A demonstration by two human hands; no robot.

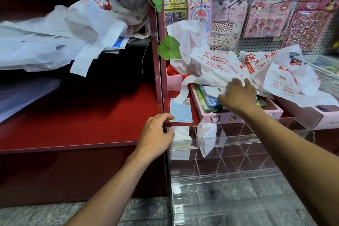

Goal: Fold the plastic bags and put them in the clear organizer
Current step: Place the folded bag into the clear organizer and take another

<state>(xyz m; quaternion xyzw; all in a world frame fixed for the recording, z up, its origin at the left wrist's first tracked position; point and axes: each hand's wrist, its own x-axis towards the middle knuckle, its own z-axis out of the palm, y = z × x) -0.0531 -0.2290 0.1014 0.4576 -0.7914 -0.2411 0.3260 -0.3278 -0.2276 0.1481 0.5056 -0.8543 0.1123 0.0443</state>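
Note:
A clear organizer point(238, 154) with several compartments stands at the lower right. A folded white bag point(180, 135) sits in its top-left cell, and a second folded bag point(207, 137) pokes out of the cell beside it. My left hand point(156, 134) rests at the organizer's left corner, fingers loosely curled, touching the first folded bag. Over on the right shelf lies a heap of crumpled white bags with red print point(238, 64). My right hand point(238, 95) reaches onto that heap's lower edge with fingers spread; whether it grips the plastic is unclear.
More loose white bags point(60, 36) pile on the upper left red shelf. A blue card point(181, 111) and pink boxes point(236, 113) sit behind the organizer. Sticker packs hang on the pegboard point(266, 14). Green artificial leaves point(169, 47) dangle by the red post.

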